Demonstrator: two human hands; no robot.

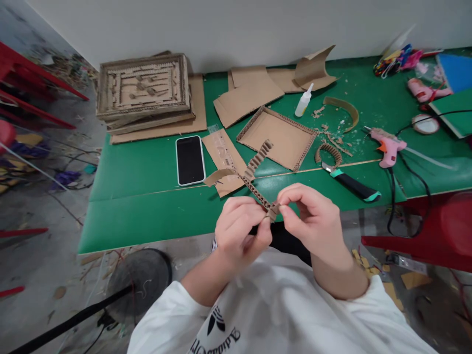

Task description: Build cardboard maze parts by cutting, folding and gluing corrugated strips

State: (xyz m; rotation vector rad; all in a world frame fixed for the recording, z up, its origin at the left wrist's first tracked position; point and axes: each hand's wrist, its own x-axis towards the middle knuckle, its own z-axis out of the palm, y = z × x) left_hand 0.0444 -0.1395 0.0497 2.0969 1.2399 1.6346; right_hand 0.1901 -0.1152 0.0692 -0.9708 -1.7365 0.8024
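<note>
Both hands pinch the near end of a corrugated cardboard strip [256,192] over the table's front edge. My left hand [244,227] closes on it from the left, and the fingertips of my right hand [309,216] grip its end from the right. The strip runs away from me and splits into a ridged piece and a smooth peeled piece [220,176]. Beyond lies a cardboard tray [282,135] with raised corrugated rims. A curled corrugated strip [329,153] and a cutter [352,184] with a black and teal handle rest to the right.
On the green table [147,172] are a phone [190,160], a glue bottle [303,102], a pink glue gun [388,146] with a cable, and loose cardboard sheets [247,93]. Framed cardboard pieces [143,88] are stacked at the back left. A red stool [455,221] stands at right.
</note>
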